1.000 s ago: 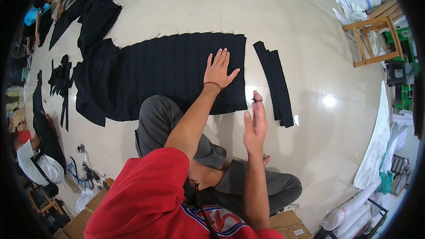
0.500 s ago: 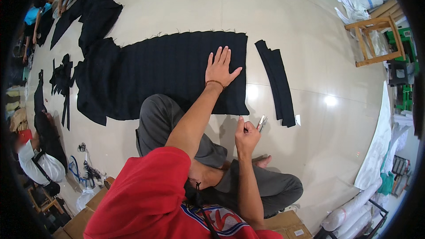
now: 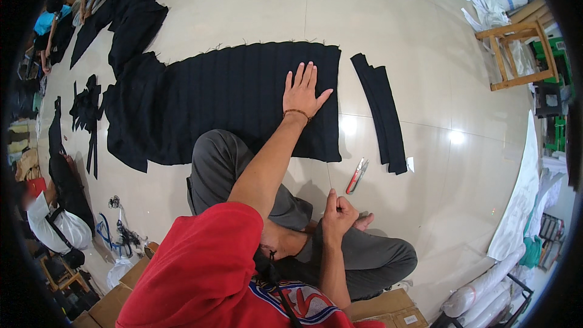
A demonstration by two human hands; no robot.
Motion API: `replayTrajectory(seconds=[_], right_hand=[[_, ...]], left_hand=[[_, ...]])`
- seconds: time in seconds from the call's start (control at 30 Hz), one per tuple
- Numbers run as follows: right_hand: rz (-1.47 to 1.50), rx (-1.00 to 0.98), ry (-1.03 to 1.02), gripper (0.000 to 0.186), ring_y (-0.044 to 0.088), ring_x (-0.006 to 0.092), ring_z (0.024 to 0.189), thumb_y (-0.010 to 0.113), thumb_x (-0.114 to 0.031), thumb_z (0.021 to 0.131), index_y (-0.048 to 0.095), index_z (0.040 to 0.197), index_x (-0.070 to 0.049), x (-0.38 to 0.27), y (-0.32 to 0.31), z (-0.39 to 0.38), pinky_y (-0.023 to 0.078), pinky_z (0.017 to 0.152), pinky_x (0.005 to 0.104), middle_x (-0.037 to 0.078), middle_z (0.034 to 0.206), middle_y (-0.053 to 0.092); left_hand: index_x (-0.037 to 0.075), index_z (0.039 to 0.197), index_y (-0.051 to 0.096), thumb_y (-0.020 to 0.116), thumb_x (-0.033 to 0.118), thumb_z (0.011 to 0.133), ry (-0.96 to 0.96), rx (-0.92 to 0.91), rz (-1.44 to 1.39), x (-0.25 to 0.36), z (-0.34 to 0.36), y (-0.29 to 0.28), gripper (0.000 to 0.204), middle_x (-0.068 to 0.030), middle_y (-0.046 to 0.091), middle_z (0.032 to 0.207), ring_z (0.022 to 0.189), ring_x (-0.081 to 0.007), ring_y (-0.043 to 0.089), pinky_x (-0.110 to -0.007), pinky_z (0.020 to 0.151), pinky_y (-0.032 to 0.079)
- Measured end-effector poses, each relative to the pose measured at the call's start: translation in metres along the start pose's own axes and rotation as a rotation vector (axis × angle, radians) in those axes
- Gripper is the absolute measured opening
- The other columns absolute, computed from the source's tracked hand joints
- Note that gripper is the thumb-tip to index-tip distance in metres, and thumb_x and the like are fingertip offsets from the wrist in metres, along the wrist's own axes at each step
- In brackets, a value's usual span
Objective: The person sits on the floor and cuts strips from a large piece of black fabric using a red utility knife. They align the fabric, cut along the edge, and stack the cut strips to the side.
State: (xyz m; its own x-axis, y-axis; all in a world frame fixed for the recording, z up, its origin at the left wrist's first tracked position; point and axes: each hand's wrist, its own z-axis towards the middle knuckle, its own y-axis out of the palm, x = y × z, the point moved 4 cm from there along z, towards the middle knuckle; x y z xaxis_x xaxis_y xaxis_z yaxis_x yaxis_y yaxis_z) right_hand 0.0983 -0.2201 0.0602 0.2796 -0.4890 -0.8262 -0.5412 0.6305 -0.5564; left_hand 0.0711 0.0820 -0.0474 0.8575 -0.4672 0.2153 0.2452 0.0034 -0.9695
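A large black cloth (image 3: 231, 97) with faint parallel creases and a frayed far edge lies flat on the floor. My left hand (image 3: 302, 92) rests open on it, palm down, near its right end. Below the cloth's near right corner, my right hand (image 3: 338, 214) is closed in a pinch, apart from the cloth. A fine line, apparently a thread (image 3: 330, 173), runs from the cloth's near edge to the pinching fingertips. Thread snips (image 3: 357, 176) with a red part lie on the floor just beyond my right hand. Right of the cloth lie narrow black strips (image 3: 381, 115), overlapping.
More black cloth pieces (image 3: 136, 24) lie at the far left, with a small bundle (image 3: 85, 106) nearer. Other people sit along the left side. At right stand a wooden stool frame (image 3: 516, 54) and white rolls (image 3: 480, 294). Cardboard (image 3: 388, 307) lies behind me.
My right hand has drawn back toward me from the cloth's near right corner. The corner has flattened, and the snips show fully on the floor. My left hand stays in place.
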Motion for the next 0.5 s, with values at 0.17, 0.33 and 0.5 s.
replayTrajectory(seconds=[0.17, 0.33, 0.5], right_hand=[[-0.112, 0.018, 0.016, 0.053, 0.025, 0.0107, 0.050, 0.071, -0.016, 0.092, 0.038, 0.054, -0.001, 0.000, -0.022, -0.021, 0.019, 0.113, 0.0371, 0.000, 0.045, 0.038], [-0.045, 0.032, -0.054, 0.051, 0.030, 0.0065, 0.050, 0.071, -0.009, 0.091, 0.034, 0.056, -0.001, -0.012, -0.045, -0.036, 0.025, 0.045, 0.0295, 0.000, 0.050, 0.031], [-0.042, 0.015, 0.015, 0.052, 0.028, 0.0063, 0.052, 0.071, -0.009, 0.091, 0.034, 0.056, -0.002, -0.004, -0.067, -0.054, 0.024, 0.045, 0.0286, 0.000, 0.051, 0.030]], left_hand=[[0.008, 0.156, 0.033, 0.039, 0.066, 0.098, 0.000, -0.031, 0.005, 0.000, 0.001, -0.001, 0.082, -0.0056, 0.028, 0.164, 0.153, -0.0229, 0.020, -0.047, 0.125, 0.015], [0.008, 0.156, 0.033, 0.039, 0.065, 0.099, -0.003, -0.025, -0.010, 0.000, 0.001, -0.001, 0.082, -0.0057, 0.029, 0.164, 0.153, -0.0230, 0.020, -0.047, 0.124, 0.015], [0.008, 0.156, 0.033, 0.039, 0.064, 0.099, -0.004, -0.035, 0.004, 0.001, 0.001, -0.002, 0.080, -0.0057, 0.029, 0.164, 0.153, -0.0230, 0.020, -0.047, 0.125, 0.015]])
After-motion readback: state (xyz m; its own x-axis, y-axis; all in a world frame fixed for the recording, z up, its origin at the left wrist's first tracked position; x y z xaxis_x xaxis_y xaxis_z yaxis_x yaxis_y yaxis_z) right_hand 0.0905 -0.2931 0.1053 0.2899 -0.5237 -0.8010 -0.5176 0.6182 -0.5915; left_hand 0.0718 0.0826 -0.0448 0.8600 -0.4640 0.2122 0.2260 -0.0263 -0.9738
